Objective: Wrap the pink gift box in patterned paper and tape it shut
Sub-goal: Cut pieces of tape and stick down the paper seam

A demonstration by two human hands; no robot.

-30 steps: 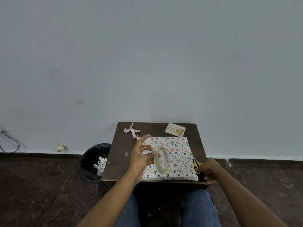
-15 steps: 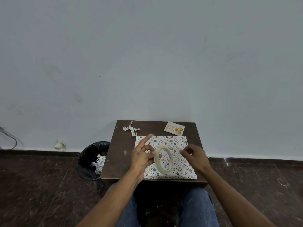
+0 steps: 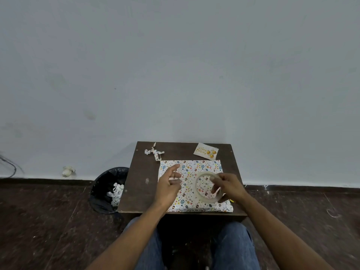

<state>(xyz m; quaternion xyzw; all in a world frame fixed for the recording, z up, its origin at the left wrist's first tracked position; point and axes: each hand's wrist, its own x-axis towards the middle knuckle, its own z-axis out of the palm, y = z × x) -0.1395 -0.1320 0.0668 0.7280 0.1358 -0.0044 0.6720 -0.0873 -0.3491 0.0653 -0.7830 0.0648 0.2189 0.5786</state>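
Moved: tape roll passed from my left hand, now loose-fingered, into my right hand, which grips it.
Progress: wrapped box covered; taping remains.

We cannot see the pink gift box at all. Our right hand is blurry and hides part of the tape roll. Only a tiny yellow bit peeks out beside our wrist.
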